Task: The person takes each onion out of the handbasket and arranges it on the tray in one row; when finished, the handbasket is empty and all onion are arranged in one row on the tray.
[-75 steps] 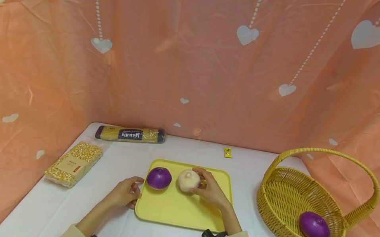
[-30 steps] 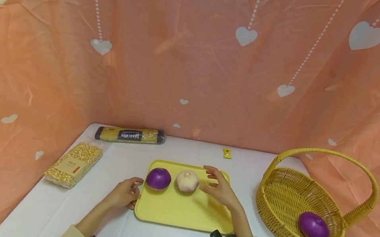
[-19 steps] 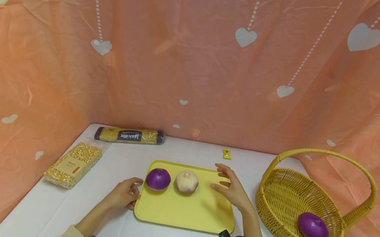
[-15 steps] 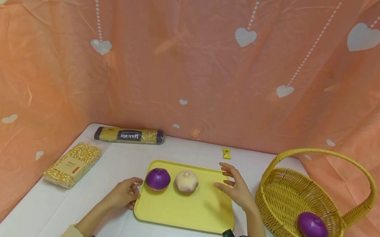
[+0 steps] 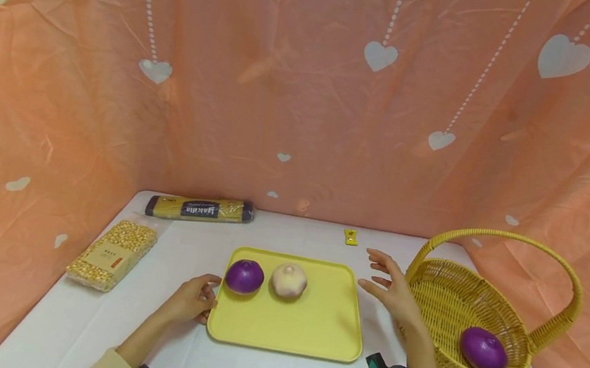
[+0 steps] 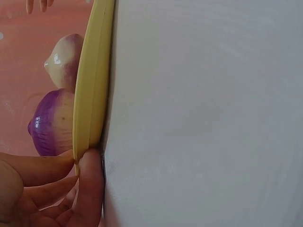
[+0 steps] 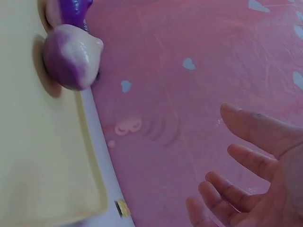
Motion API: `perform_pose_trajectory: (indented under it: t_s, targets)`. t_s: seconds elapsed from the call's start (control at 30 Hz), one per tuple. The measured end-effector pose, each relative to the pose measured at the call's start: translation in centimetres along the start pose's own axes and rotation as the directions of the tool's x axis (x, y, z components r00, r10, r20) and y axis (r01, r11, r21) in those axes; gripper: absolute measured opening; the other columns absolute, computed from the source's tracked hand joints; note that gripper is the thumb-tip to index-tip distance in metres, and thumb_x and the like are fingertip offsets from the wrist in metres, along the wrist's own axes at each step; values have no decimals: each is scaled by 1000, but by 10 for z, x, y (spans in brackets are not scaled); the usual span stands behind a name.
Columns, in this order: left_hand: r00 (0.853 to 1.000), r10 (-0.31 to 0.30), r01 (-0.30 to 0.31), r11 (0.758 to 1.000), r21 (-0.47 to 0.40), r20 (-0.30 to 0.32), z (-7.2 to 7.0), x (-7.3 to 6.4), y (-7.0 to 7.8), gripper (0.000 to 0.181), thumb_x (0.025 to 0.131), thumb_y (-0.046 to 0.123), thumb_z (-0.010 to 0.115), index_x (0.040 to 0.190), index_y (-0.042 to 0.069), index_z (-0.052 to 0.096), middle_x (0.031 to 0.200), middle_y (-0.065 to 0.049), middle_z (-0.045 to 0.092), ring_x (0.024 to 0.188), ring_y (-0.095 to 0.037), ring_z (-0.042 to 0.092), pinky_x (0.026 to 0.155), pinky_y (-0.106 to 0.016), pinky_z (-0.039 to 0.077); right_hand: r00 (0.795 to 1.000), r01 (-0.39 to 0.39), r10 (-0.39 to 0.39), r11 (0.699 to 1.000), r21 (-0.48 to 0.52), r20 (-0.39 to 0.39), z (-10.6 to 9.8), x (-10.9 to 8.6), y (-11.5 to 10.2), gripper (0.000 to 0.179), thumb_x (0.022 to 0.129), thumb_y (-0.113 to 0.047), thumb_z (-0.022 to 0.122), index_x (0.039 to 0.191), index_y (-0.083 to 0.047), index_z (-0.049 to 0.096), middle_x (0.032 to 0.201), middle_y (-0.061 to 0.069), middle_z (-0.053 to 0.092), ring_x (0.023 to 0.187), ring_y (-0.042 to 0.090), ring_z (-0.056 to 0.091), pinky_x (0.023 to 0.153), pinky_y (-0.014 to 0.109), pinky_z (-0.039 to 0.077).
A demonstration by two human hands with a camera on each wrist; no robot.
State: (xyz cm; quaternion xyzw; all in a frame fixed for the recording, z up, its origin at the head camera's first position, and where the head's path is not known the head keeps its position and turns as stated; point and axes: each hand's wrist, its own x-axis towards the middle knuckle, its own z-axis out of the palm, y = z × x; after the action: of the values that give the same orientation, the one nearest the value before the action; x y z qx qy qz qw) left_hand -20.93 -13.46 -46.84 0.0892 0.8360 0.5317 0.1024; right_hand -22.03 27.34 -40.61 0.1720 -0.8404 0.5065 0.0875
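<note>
My left hand (image 5: 192, 300) pinches the left rim of a yellow tray (image 5: 287, 330); in the left wrist view, thumb and fingers close on either side of the tray's edge (image 6: 90, 80). On the tray's far left sits a purple onion (image 5: 244, 277), and beside it a whitish bulb with purple patches (image 5: 289, 280), like a garlic bulb. My right hand (image 5: 395, 292) is off to the tray's right, in the air near the wicker basket (image 5: 447, 279), fingers spread and holding nothing. In the right wrist view, that hand (image 7: 255, 175) is well apart from the whitish bulb (image 7: 73, 56).
The handled basket at right holds another purple onion (image 5: 483, 350). A bag of corn kernels (image 5: 115, 253) lies at the table's left, a pack of pasta (image 5: 199, 209) at the back left. A small yellow packet (image 5: 351, 237) lies behind the tray. Pink cloth hangs behind.
My right hand has let go of the whitish bulb and moved right, past the tray's edge toward the basket. The bulb stays on the tray. My left hand has kept its place at the rim.
</note>
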Motion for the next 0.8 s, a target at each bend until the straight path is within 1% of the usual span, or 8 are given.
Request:
perform_pose_trajectory:
  t_s: [0.13,0.2,0.3,0.33,0.5,0.57,0.67,0.8]
  targets:
    - [1000,-13,13,1000,0,0,0,0,0,46,81,-12,55,126,-13,43,80,-11,52,56,-16,55,47,-32,58,1000,0,0,1000,-9,-20,-10,-6,-1,61,84,-11,69,138,-5,40,134,15,42,115,25,41,95,49,47]
    - [1000,-17,17,1000,0,2,0,0,0,46,81,-12,56,126,-13,43,80,-11,52,56,-16,55,47,-32,58,1000,-12,12,1000,-18,-24,-15,-9,-2,62,84,-11,68,138,-6,39,134,14,42,116,25,41,95,45,48]
    - [1000,-16,16,1000,0,4,0,1,0,46,81,-11,56,126,-13,43,80,-11,52,56,-16,55,48,-32,58,999,-35,33,999,-38,-32,-22,-14,-3,62,85,-11,68,138,-7,38,135,13,41,117,26,41,95,34,49]
    - [1000,-15,15,1000,1,3,0,1,-1,46,81,-11,56,126,-13,43,80,-11,52,56,-16,55,48,-32,58,999,-38,36,998,-44,-36,-24,-15,-3,62,85,-11,68,139,-7,38,135,13,41,117,23,41,95,30,49]
    - [1000,-6,6,1000,3,1,0,1,-1,46,81,-11,56,125,-13,44,80,-11,52,56,-16,55,47,-31,58,996,-70,67,997,-43,-52,-33,-23,-4,62,86,-13,66,139,-5,36,136,14,40,118,25,40,92,11,44]
    - [1000,2,-2,1000,3,5,0,1,-1,46,81,-12,56,125,-13,43,79,-11,52,56,-16,55,46,-31,58,995,-83,80,995,-50,-60,-36,-27,-5,62,86,-14,66,140,-6,36,135,14,40,118,28,39,91,8,43]
    - [1000,11,-11,1000,6,11,-1,1,-1,46,81,-12,56,125,-14,43,79,-11,52,55,-15,55,47,-30,58,995,-79,76,995,-52,-69,-39,-31,-6,62,86,-13,66,140,-5,36,134,13,41,116,27,40,90,7,43]
    - [1000,13,-13,1000,6,10,-1,1,0,47,80,-12,57,125,-14,43,79,-11,52,54,-14,55,47,-30,58,996,-43,39,998,-50,-76,-45,-35,-5,60,86,-8,65,139,-3,36,129,10,42,111,18,43,88,7,45]
